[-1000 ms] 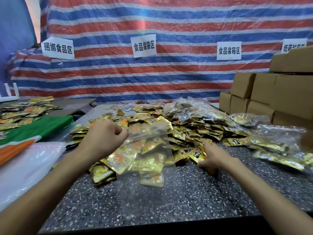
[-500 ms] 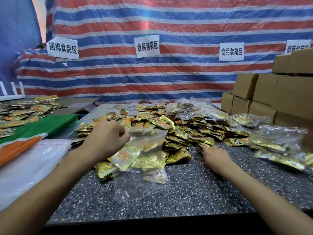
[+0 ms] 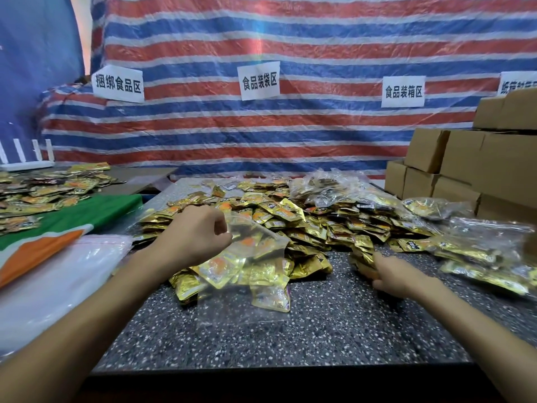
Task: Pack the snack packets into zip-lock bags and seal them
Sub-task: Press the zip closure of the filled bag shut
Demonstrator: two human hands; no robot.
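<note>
A big heap of gold snack packets (image 3: 305, 222) covers the far half of the speckled dark table (image 3: 319, 330). My left hand (image 3: 194, 234) pinches the mouth of a clear zip-lock bag (image 3: 247, 274) that holds several gold packets and hangs down onto the table. My right hand (image 3: 398, 274) lies at the heap's near right edge, its fingers curled round a few gold packets (image 3: 363, 257).
Filled clear bags (image 3: 488, 248) lie at the right. Brown cartons (image 3: 465, 170) are stacked behind them. A stack of clear plastic bags (image 3: 52, 286) and a green-orange cloth (image 3: 72, 222) lie at the left, with more packets (image 3: 43, 190) on a side table.
The bag in my left hand has come down to rest on the table. My right hand has moved from the heap's front to its near right edge and closed on packets there.
</note>
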